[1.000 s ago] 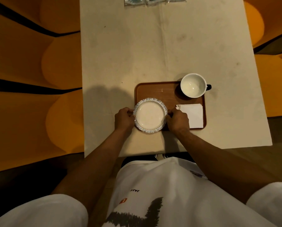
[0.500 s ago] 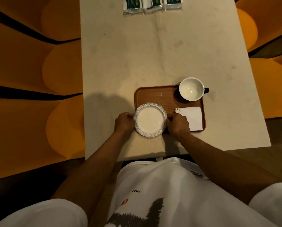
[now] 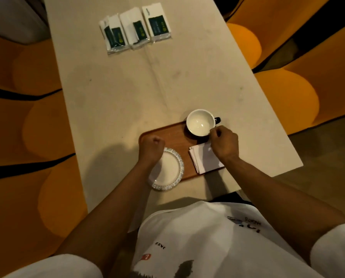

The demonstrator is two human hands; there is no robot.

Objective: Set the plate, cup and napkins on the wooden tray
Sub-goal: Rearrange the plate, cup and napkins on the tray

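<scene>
Your left hand (image 3: 152, 148) is curled into a loose fist holding nothing, above the near-left corner of the wooden tray (image 3: 172, 134); your right hand (image 3: 224, 143) has its fingers drawn together just beside the near-right rim of the cup (image 3: 200, 122), and whether they touch the rim cannot be told. The tray is reddish-brown with rounded corners and sits at the near edge of the pale table (image 3: 167, 85). The plate (image 3: 167, 170) is white with a textured, scalloped rim; it lies on the tray's near-left corner and overhangs the near edge. The cup is white inside, with a dark handle pointing right; it stands on the far-right corner. The napkins (image 3: 204, 158) form a white, slightly fanned stack on the near-right part, partly under your right wrist. Three wrapped packets (image 3: 135, 29) with dark green labels lie at the far end of the table.
</scene>
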